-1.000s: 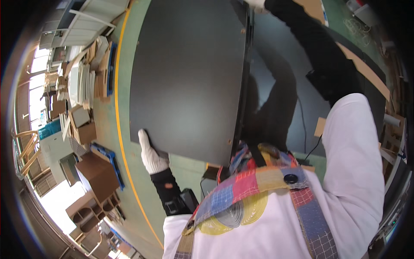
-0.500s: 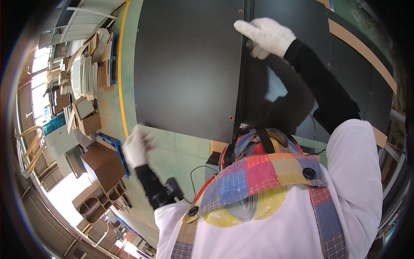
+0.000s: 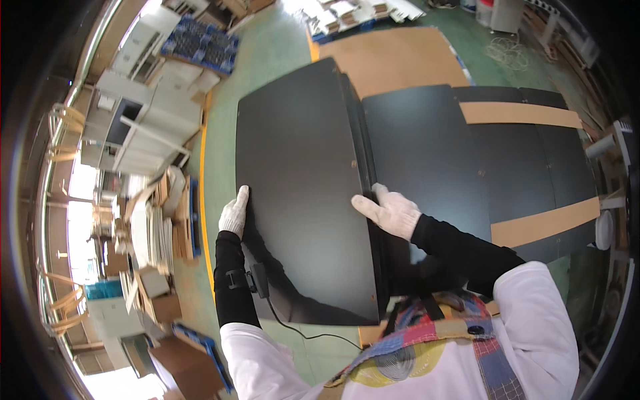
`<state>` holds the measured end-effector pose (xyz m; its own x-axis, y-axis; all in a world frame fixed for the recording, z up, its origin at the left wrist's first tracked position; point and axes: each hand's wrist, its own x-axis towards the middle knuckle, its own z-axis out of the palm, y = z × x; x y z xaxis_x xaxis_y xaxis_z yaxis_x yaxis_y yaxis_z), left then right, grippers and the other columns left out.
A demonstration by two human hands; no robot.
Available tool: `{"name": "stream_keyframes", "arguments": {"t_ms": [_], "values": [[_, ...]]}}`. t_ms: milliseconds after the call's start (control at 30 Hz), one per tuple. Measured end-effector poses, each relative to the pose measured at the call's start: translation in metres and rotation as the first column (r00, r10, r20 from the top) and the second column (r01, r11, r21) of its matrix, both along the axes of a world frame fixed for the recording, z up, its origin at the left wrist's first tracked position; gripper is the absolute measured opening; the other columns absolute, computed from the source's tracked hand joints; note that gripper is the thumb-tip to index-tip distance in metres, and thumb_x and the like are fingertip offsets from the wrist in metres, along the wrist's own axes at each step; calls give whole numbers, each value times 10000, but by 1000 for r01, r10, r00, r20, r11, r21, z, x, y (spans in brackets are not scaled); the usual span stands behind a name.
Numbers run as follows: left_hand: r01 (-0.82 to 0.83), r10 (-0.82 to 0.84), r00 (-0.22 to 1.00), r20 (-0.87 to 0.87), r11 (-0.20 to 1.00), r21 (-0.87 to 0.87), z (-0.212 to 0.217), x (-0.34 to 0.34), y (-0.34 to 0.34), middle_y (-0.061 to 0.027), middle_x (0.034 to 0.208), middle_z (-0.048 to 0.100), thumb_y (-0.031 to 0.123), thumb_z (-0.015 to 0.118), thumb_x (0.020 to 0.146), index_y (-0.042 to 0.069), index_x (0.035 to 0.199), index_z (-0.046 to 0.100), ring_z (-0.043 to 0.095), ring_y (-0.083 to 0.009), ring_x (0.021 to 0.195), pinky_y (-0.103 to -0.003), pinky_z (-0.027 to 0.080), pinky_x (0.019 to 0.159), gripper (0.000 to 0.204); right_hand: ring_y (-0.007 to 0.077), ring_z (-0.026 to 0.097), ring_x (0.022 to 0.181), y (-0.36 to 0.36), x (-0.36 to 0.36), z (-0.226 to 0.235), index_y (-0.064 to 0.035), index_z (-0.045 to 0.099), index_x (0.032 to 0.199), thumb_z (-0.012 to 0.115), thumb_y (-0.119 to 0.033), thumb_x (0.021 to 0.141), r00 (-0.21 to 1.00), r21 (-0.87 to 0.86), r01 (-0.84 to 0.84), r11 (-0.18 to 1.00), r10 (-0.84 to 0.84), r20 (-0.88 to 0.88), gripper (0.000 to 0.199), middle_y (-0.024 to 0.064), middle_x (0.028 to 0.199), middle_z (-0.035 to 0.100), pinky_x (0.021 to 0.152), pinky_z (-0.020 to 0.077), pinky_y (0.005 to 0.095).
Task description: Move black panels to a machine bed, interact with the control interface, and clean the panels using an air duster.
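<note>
A large black panel [image 3: 300, 153] lies flat in front of me, with small holes along its right edge. It seems to top a stack, since several dark edges show below that side. My left hand [image 3: 233, 212], in a white glove, is closed on the panel's left edge, its thumb at the rim and the other fingers mostly hidden. At the right edge my right hand [image 3: 393, 213], also gloved, grips with its thumb on the top face and its fingers over the side. A small black device [image 3: 259, 280] with a cable is strapped to my left forearm.
More black panels [image 3: 420, 133] lie to the right, with two brown strips [image 3: 547, 223] across them. Behind is a brown board [image 3: 393, 57]. Stacked boards [image 3: 152, 227], a blue pallet [image 3: 200, 45] and a cardboard box [image 3: 187, 363] stand left of a yellow floor line [image 3: 207, 247].
My left hand has come from off the panel's near left corner onto its left edge. My right hand has come down onto the right edge. The view has shifted, showing more of the far floor.
</note>
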<state>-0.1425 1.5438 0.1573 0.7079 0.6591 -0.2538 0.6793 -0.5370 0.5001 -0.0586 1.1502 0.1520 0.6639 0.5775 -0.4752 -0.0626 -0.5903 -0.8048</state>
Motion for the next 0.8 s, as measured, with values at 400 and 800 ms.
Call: {"name": "stream_keyframes", "arguments": {"t_ms": [400,800], "values": [[-21,49,995,92,958,-286,0,102,20,-197,1084,664,655,526,869,-140,1146,598,599,-232,1036,-295,419,926,845,380,427,1313,54,72,-18,147,288,1394,578,-691,786,970,73,242,967,-241,-27,1075,332,1369,436,1086,344,380],[18,16,994,109,952,-305,9,85,10,-161,972,670,647,510,884,-139,1118,611,592,-196,917,-298,446,862,826,409,527,1187,41,111,-29,71,350,1383,450,-607,917,969,-1,-84,996,82,233,829,336,1228,532,1013,411,422]]}}
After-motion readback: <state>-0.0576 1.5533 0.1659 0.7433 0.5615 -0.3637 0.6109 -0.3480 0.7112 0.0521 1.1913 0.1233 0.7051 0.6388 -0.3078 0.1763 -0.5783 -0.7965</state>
